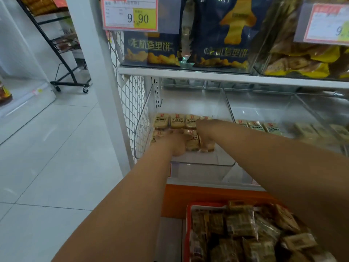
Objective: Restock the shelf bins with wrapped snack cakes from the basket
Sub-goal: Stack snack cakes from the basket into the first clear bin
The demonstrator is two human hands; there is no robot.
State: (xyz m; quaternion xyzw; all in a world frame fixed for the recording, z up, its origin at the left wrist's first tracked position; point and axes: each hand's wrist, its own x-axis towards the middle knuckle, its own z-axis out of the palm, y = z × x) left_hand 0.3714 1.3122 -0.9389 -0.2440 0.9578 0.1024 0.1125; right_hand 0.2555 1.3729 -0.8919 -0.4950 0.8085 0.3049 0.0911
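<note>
Both my arms reach into the left clear bin (pixel 224 163) on the lower shelf. A row of tan wrapped snack cakes (pixel 177 121) lines the back of the bin. A second row in front of it is partly formed. My left hand (pixel 174 143) lies on the front-row cakes with its fingers stretched forward, though blur hides the fingertips. My right hand (pixel 204 132) bends down at the wrist and grips a couple of upright cakes (pixel 206 145) at the right end of that row. The red basket (pixel 188 224) at the bottom right is heaped with wrapped cakes (pixel 243 231).
The neighbouring clear bin (pixel 264 110) to the right holds a few of the same cakes (pixel 256 126). The upper shelf (pixel 188 72) carries dark blue snack bags and price cards. A white mesh side panel (pixel 132 103) stands on the left, and a wheeled black rack (pixel 71 80) stands beyond on the tiled floor.
</note>
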